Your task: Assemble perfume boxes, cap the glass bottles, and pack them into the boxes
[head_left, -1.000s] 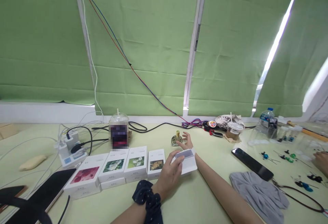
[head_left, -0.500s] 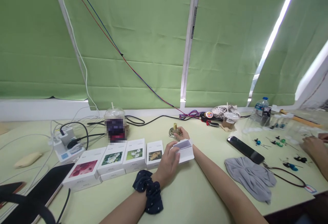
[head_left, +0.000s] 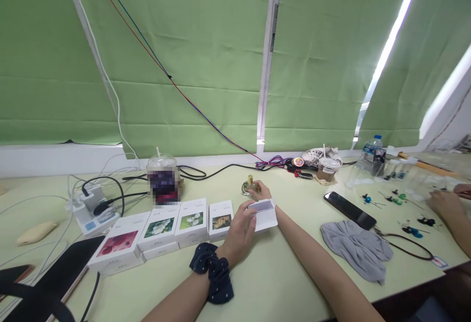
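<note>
My left hand [head_left: 239, 231], with a dark dotted scrunchie [head_left: 212, 273] on its wrist, is closed around a small white box [head_left: 267, 220]. The box's flap stands open toward me, and its inside is mostly hidden. Farther out on the table, my right hand [head_left: 262, 192] has its fingers on a small glass perfume bottle [head_left: 246, 188] with a gold cap. The bottle stands upright, partly covered by the fingers. Left of my hands is a row of white boxes with flower pictures; the nearest box [head_left: 222, 209] shows yellow flowers.
A power strip with cables [head_left: 97, 214] and a lidded cup [head_left: 162, 162] are at the left. On the right lie a black phone [head_left: 349, 210], a grey cloth [head_left: 356, 248] and several blue and green pieces [head_left: 412, 232]. Another person's hand [head_left: 443, 204] is at the far right.
The camera view has shifted slightly. My left hand still holds the white box, and my right hand stays at the perfume bottle.
</note>
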A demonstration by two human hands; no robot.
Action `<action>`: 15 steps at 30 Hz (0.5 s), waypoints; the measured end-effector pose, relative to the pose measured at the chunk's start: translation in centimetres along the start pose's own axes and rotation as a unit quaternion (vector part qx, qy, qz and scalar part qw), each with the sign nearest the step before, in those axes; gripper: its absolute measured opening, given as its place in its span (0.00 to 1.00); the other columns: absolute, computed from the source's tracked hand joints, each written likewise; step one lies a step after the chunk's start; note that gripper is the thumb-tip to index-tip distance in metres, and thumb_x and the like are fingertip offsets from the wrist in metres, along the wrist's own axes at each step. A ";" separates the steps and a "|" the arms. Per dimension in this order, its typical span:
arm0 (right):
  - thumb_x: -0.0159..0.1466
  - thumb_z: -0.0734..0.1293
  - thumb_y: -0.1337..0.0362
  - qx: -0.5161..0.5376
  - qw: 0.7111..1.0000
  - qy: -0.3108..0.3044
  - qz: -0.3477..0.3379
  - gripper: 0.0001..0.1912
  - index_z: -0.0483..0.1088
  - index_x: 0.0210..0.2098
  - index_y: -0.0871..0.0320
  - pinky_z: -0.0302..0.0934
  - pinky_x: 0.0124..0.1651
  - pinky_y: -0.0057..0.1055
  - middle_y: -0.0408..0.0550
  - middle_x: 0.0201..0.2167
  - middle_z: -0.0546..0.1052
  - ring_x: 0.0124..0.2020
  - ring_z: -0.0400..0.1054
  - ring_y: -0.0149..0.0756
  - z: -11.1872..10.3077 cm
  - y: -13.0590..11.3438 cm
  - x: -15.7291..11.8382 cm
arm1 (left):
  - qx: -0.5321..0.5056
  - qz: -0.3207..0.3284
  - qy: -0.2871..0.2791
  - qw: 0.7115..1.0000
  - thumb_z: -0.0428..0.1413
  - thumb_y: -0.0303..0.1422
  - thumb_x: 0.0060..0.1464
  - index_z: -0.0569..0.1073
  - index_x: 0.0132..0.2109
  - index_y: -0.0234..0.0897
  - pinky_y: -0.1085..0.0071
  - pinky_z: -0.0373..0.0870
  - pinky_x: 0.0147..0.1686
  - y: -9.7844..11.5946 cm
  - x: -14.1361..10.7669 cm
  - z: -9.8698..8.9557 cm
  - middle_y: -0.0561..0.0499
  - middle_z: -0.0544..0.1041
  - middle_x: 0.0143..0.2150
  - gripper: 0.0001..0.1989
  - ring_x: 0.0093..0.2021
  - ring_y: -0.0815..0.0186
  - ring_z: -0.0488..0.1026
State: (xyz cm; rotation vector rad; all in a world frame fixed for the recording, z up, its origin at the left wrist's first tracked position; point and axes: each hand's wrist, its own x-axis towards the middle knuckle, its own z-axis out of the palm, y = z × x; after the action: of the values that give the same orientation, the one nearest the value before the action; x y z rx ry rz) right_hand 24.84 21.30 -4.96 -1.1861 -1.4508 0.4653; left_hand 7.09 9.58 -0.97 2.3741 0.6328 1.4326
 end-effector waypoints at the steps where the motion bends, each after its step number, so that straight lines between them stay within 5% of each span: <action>1: 0.51 0.68 0.56 0.000 1.000 0.001 0.000 0.15 0.67 0.35 0.56 0.59 0.30 0.30 0.43 0.26 0.73 0.27 0.65 0.35 0.0 -0.1 -0.1 | 0.002 0.002 -0.004 1.000 0.45 0.28 0.63 0.65 0.50 0.40 0.60 0.66 0.54 0.0 0.0 0.0 0.43 0.67 0.56 0.10 0.57 0.61 0.66; 11: 0.53 0.68 0.57 -0.003 1.000 0.004 -0.003 0.14 0.67 0.36 0.58 0.62 0.34 0.34 0.46 0.29 0.74 0.30 0.68 0.38 0.0 0.6 -0.2 | 0.018 -0.014 -0.015 1.000 0.44 0.28 0.63 0.67 0.46 0.40 0.60 0.67 0.53 0.3 0.1 -0.2 0.43 0.68 0.55 0.09 0.56 0.60 0.67; 15: 0.53 0.68 0.59 -0.005 1.000 -0.003 -0.020 0.29 0.60 0.54 0.56 0.63 0.36 0.35 0.45 0.33 0.74 0.31 0.69 0.38 -0.3 0.7 -0.3 | 0.016 -0.017 -0.015 1.000 0.45 0.28 0.62 0.67 0.46 0.40 0.61 0.67 0.52 0.4 0.1 -0.2 0.44 0.68 0.53 0.09 0.55 0.61 0.67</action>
State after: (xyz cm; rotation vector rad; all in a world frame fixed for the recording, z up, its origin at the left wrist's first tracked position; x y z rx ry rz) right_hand 25.37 21.27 -5.62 -1.1635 -1.4806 0.4351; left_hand 7.00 9.28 -0.62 2.3938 0.6896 1.3793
